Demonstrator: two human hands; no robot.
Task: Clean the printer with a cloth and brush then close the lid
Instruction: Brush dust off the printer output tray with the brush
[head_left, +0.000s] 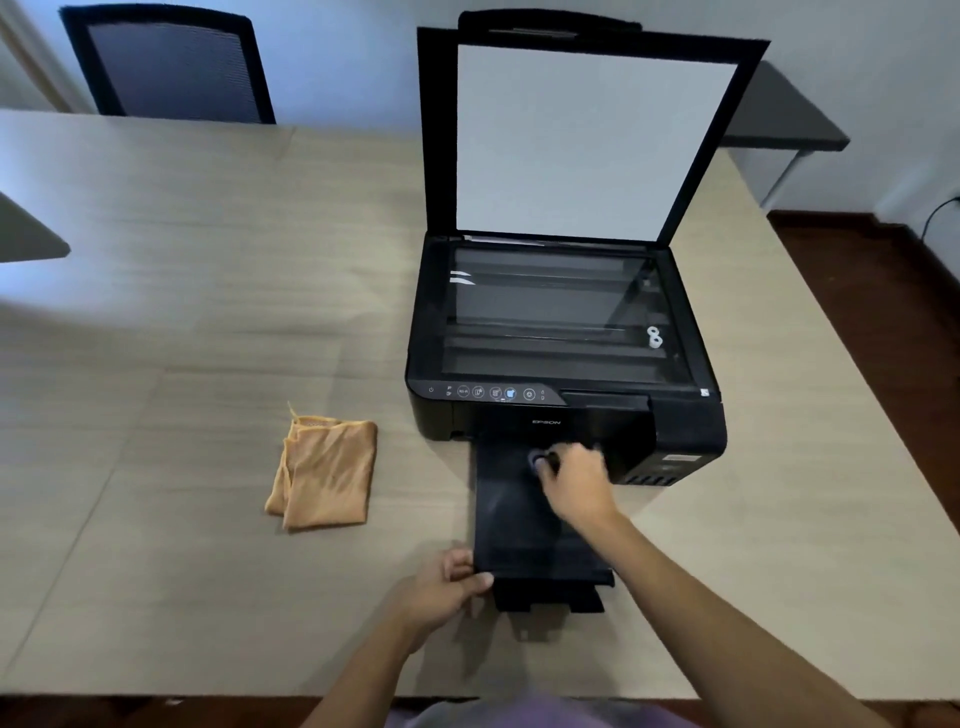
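From overhead, the right hand (576, 480) curls around a dark brush (540, 461), blurred, on the one printer's (563, 332) output tray (511, 514). The left hand (447, 587) pinches the tray's near corner. One lid (592, 135) stands upright; one orange cloth (324, 470) lies left on the table (182, 270).

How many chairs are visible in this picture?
1. The chair stands behind the far edge of the table, at the upper left. Others may be outside the view.

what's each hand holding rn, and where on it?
Left hand grips the near left corner of the printer's output tray. Right hand holds a small dark brush; the hand hides where.
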